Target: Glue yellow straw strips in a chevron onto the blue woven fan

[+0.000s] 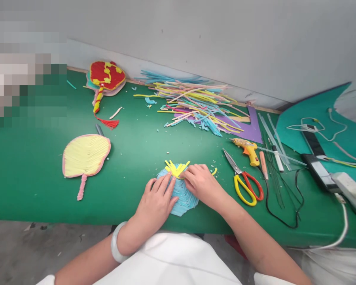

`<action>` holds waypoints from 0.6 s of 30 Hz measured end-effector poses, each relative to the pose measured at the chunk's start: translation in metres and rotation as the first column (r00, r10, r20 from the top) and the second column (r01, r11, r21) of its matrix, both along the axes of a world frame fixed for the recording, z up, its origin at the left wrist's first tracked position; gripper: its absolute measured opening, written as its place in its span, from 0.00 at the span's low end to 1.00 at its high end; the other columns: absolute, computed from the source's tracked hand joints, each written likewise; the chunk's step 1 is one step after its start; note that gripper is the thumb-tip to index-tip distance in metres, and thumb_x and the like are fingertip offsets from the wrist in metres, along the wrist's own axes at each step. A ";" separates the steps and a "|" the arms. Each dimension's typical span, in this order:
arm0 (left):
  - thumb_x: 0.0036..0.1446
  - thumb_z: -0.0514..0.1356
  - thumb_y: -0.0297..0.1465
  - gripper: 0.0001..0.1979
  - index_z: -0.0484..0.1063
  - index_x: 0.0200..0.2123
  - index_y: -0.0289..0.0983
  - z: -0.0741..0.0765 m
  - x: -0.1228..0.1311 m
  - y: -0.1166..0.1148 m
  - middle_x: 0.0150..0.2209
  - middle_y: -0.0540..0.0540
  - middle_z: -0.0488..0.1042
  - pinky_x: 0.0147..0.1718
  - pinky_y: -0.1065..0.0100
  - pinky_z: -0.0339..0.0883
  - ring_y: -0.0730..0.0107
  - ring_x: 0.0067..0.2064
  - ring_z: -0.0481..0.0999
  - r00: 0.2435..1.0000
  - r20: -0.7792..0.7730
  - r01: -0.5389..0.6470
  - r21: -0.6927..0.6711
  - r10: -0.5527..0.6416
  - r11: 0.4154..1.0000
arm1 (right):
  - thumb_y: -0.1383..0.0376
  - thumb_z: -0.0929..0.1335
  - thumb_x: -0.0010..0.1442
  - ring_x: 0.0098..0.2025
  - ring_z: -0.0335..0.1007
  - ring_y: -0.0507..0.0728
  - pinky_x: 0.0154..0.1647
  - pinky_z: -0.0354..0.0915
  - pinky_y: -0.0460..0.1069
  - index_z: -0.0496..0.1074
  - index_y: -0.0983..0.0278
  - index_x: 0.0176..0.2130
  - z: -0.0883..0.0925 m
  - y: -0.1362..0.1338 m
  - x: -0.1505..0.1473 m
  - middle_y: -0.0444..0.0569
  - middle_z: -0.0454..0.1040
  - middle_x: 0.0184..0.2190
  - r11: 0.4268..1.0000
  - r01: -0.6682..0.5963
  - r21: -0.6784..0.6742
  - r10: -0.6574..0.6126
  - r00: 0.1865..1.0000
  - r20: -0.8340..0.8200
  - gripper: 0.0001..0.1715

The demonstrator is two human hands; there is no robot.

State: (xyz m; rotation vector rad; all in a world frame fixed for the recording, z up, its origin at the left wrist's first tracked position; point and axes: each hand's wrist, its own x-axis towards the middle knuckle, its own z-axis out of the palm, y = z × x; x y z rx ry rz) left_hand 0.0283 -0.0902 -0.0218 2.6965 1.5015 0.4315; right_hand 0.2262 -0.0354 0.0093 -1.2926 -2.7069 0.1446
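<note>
Two hands — left hand (pixel 156 200), right hand (pixel 201 183) — flat on ribbed blue fan (pixel 182 200), yellow strips (pixel 175 168)

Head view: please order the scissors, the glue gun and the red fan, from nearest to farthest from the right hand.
From the right hand:
1. Scissors, just to its right.
2. Glue gun, to the right, behind the scissors.
3. Red fan, far back left, by the wall.

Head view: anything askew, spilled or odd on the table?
Nothing damaged. The strip pile is a loose tangle spilling over the purple sheet, cut scraps dot the green table around it, and a black cord loops near the front edge.
</note>
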 end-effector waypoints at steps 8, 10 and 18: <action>0.70 0.49 0.38 0.23 0.66 0.61 0.33 0.000 0.000 0.000 0.62 0.39 0.68 0.55 0.53 0.58 0.54 0.59 0.68 1.000 -0.003 -0.001 -0.011 0.001 1.000 | 0.73 0.65 0.64 0.41 0.66 0.57 0.47 0.54 0.52 0.74 0.62 0.44 0.000 0.011 0.008 0.49 0.72 0.36 0.990 -0.075 -0.123 0.069 0.996 -0.056 0.11; 0.70 0.49 0.38 0.23 0.66 0.61 0.33 0.000 0.000 0.000 0.62 0.39 0.68 0.55 0.53 0.58 0.54 0.59 0.68 1.000 -0.002 -0.001 -0.011 0.001 1.000 | 0.73 0.65 0.64 0.41 0.66 0.57 0.48 0.54 0.52 0.74 0.63 0.44 0.001 0.013 0.008 0.49 0.72 0.37 0.986 -0.092 -0.139 0.084 0.995 -0.060 0.12; 0.69 0.51 0.38 0.23 0.66 0.61 0.33 -0.001 0.000 0.000 0.62 0.39 0.68 0.55 0.53 0.59 0.54 0.59 0.69 1.000 -0.010 -0.004 -0.008 0.004 1.000 | 0.74 0.65 0.64 0.42 0.66 0.57 0.48 0.54 0.53 0.75 0.62 0.46 0.007 0.016 0.009 0.50 0.72 0.38 0.977 -0.110 -0.180 0.100 0.993 -0.062 0.14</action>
